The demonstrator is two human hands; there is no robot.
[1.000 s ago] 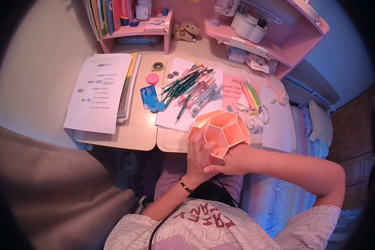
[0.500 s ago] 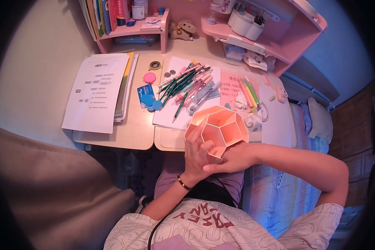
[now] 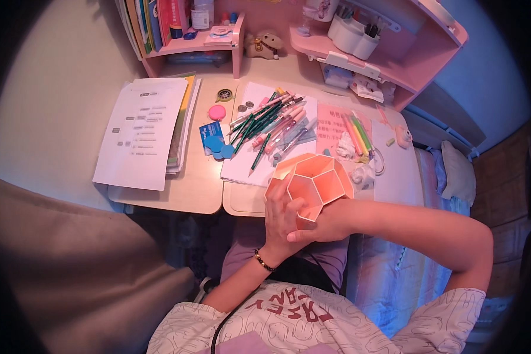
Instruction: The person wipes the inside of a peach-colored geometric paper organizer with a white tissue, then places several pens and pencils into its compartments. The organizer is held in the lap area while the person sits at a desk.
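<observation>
Just past the desk's front edge, above my lap, I hold an orange pen holder (image 3: 314, 182) made of joined hexagonal compartments, its openings tilted up toward me. My left hand (image 3: 279, 223) wraps its left side, fingers reaching over the rim. Against its lower right side presses my right hand (image 3: 321, 225), the thumb pointing at my left hand and the other fingers hidden behind the holder. No pens show inside the compartments. Beyond it, a heap of pens and pencils (image 3: 271, 125) lies on white paper (image 3: 236, 168).
On the left of the desk sits a stack of papers (image 3: 137, 133). A pink round case (image 3: 217, 112), a compass (image 3: 224, 95), a blue card (image 3: 209, 134) and blue discs (image 3: 213, 143) lie beside the pens. To the right are highlighters (image 3: 359, 134), crumpled tissue (image 3: 361, 176) and pink shelves (image 3: 389, 56).
The holder has turned slightly in my hands, which keep nearly the same grip. The whole desk has shifted a little to the right in view.
</observation>
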